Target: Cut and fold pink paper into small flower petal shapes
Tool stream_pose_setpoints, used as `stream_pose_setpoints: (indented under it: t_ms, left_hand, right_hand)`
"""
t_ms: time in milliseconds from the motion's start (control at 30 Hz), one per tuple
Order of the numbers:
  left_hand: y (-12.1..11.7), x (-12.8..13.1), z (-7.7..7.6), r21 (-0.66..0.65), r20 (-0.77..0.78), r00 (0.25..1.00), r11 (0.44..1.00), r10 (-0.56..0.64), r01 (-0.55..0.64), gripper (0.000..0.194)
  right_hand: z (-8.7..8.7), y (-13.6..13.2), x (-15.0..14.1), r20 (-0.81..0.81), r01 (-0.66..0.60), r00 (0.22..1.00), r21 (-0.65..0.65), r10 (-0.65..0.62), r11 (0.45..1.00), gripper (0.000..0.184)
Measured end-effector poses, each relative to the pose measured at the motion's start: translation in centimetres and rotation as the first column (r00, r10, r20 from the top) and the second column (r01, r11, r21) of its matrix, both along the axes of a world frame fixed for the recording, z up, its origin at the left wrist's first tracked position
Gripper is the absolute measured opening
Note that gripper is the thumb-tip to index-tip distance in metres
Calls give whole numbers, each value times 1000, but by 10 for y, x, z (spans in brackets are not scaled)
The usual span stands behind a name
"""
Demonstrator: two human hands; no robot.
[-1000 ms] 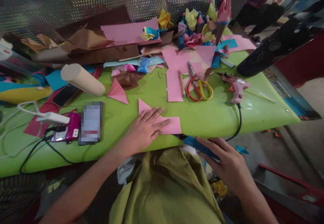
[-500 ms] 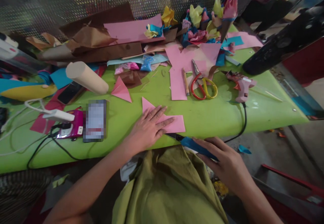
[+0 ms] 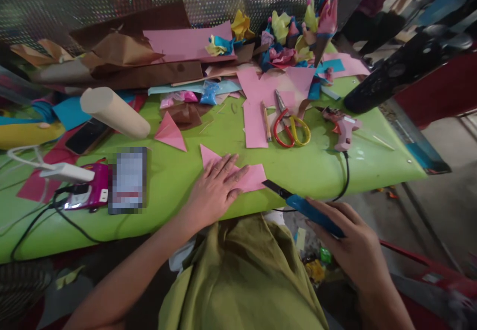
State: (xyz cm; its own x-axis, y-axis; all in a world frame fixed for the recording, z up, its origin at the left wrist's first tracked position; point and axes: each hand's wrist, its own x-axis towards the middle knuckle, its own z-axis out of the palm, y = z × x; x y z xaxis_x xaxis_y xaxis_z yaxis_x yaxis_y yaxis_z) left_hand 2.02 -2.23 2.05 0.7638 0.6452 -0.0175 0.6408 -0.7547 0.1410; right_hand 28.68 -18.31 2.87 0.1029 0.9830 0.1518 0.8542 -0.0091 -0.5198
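Note:
My left hand lies flat with fingers spread, pressing a folded piece of pink paper onto the green table. One pointed corner of the paper sticks out beyond the fingers, and its straight end shows to their right. In my right hand is a blue utility knife, gripped by its handle. Its dark blade points left and up, with the tip at or just beside the paper's right end; whether it touches I cannot tell. A folded pink paper triangle sits farther back on the left.
Scissors and a pencil lie behind the paper. To the right are a pink glue gun with its cord and a dark bottle. A phone, a magenta power adapter and a cardboard tube stand left.
My right hand has moved the knife right, drawing its blade out from the paper's lower edge to the right end. My left hand stays on the paper. The view has shifted slightly.

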Motion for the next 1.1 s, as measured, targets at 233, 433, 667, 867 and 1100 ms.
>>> stream_pose_setpoints:
  t_ms: [233, 433, 667, 867, 1100]
  left_hand:
    - [1, 0, -3, 25, -4, 1000, 1000, -5, 5, 58]
    - [-1, 1, -1, 25, -17, 1000, 1000, 9, -9, 60]
    - [0, 2, 2, -26, -17, 1000, 1000, 13, -13, 56]
    - [-2, 3, 4, -86, 15, 999, 996, 31, -29, 57]
    - [20, -16, 8, -224, 96, 992, 970, -77, 97, 46]
  right_hand:
    - [-5, 4, 1, 40, 42, 998, 1, -42, 999, 35]
    - [-6, 10, -4, -10, 12, 1000, 13, -12, 1000, 34]
    - [-9, 18, -29, -7, -100, 995, -6, 100, 995, 33]
    - [-10, 22, -47, -9, -191, 981, -25, 191, 981, 35]
    - [-8, 23, -44, -13, -185, 983, -42, 185, 982, 34]
